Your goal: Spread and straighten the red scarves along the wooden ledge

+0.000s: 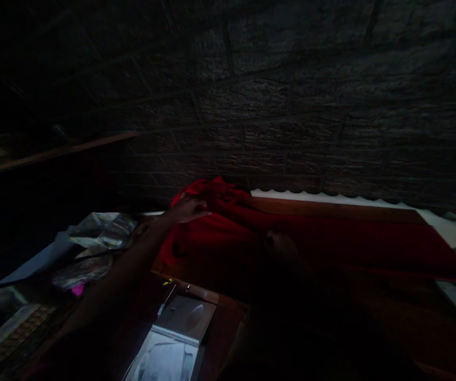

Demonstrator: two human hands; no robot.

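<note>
The scene is very dark. A red cloth (331, 238) lies spread over a wooden table (331, 209), bunched up at its far left end. My left hand (188, 209) reaches out onto that bunched part, fingers laid on the fabric and partly curled. My right hand (279, 246) rests on the cloth near its middle; it is deep in shadow and its fingers cannot be made out.
A dark stone-pattern wall (291, 95) rises behind the table. Crumpled plastic bags (101, 230) and papers lie at the left. A printed photo sheet (172, 344) sits at the near edge. A wooden shelf (53, 153) runs along the left.
</note>
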